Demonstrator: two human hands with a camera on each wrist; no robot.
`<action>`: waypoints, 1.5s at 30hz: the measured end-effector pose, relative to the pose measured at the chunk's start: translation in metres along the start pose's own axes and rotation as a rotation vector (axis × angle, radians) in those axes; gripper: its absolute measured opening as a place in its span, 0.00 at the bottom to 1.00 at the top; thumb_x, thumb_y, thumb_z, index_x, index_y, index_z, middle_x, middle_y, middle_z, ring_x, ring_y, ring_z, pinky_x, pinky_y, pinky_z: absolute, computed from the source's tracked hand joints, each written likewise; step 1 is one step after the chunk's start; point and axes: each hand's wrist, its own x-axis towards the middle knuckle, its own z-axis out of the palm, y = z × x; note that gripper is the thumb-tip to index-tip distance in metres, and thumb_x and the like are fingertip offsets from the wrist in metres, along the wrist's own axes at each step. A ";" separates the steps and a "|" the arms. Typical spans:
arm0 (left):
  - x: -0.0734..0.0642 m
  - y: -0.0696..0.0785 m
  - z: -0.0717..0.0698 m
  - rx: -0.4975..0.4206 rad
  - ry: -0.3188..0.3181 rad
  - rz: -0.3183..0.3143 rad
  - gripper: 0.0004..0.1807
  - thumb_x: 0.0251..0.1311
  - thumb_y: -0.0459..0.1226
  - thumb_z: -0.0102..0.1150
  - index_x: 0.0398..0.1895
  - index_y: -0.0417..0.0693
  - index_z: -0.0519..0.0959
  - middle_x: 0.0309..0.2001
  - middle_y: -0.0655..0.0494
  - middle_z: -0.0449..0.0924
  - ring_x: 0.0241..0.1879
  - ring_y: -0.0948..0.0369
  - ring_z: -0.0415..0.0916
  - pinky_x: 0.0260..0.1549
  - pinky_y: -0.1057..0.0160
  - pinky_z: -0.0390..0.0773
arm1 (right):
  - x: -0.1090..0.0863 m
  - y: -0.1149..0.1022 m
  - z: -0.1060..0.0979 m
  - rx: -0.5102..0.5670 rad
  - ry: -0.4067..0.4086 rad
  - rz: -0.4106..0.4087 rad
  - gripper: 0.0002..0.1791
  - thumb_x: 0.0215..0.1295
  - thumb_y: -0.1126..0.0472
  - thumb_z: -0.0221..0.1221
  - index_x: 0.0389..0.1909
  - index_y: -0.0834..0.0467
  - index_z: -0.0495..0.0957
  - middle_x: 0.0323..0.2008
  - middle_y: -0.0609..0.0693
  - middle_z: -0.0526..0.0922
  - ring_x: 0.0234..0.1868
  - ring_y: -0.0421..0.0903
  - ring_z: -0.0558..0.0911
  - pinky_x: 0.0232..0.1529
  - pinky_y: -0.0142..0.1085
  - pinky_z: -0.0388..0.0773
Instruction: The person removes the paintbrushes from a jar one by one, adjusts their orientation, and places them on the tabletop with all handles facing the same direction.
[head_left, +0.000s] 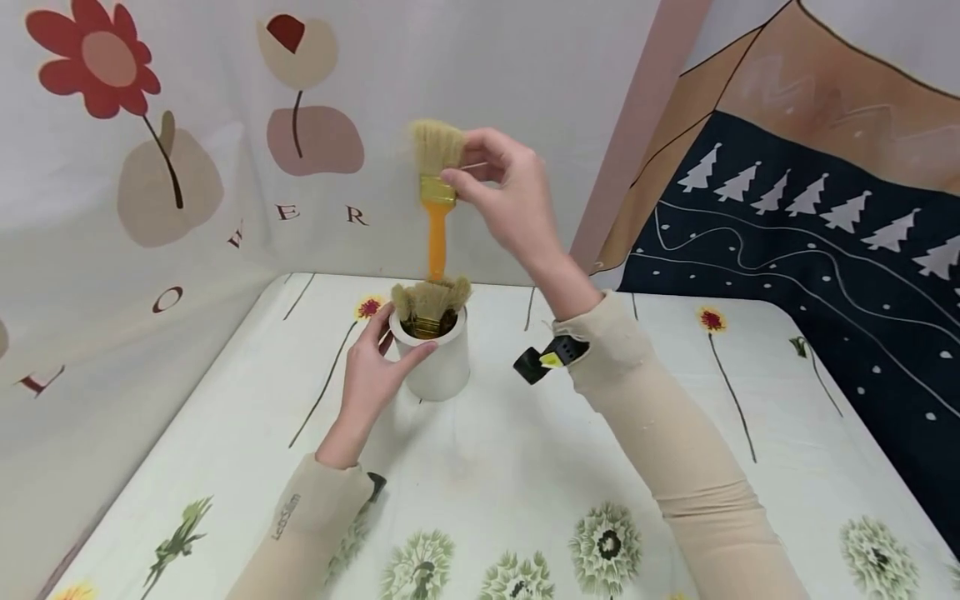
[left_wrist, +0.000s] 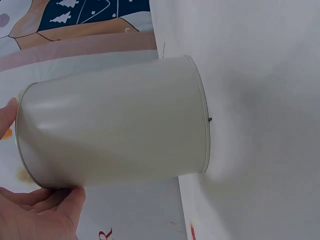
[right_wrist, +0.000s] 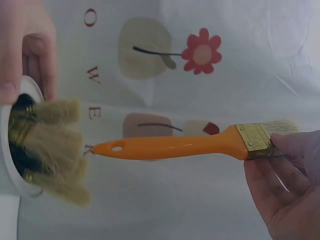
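My right hand [head_left: 513, 192] pinches a paintbrush [head_left: 437, 237] at its metal ferrule and the base of its bristles. The brush is upright, pale bristles up, its orange handle pointing down. In the head view the handle's tip overlaps the tops of several paintbrushes [head_left: 429, 298] standing bristles up in a white can [head_left: 437, 372]; the right wrist view shows a small gap between the handle's end and those bristles [right_wrist: 55, 147]. With thumb and fingers around the rim, my left hand [head_left: 370, 372] holds the can, which stands on the table.
A white cloth with printed flowers covers the table [head_left: 495, 450]. Behind its far edge hangs a pale printed curtain [head_left: 510, 75], and a dark panel with white trees [head_left: 787, 217] is at the right. A small black camera [head_left: 532, 365] sticks out from the right wrist.
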 end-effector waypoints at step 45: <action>-0.004 -0.003 0.018 -0.063 0.038 -0.032 0.55 0.56 0.49 0.72 0.79 0.43 0.50 0.78 0.44 0.52 0.78 0.50 0.53 0.77 0.52 0.58 | -0.070 0.179 -0.084 0.000 0.106 0.687 0.25 0.68 0.62 0.62 0.65 0.62 0.73 0.44 0.48 0.83 0.32 0.29 0.83 0.40 0.25 0.85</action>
